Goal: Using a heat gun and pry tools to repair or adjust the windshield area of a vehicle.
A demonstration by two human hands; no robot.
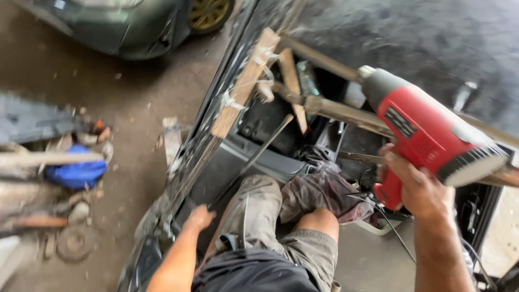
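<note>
My right hand (413,186) grips the handle of a red heat gun (427,130), whose grey nozzle points up and left toward a dark car panel (432,38). Its black cord (392,230) trails down past my knee. My left hand (199,218) reaches down and rests on the edge of a long black glossy body panel (208,135) that runs diagonally through the view. Whether the fingers curl around the edge is hard to see. My knees in grey shorts (259,211) are between the two hands.
A wooden slat (246,84) is taped along the black panel. Rusty metal bars (335,111) cross behind it. A rag (324,194) lies by my knee. A green car with a gold wheel (208,13) stands at the top. Scrap and a blue object (75,173) litter the floor at left.
</note>
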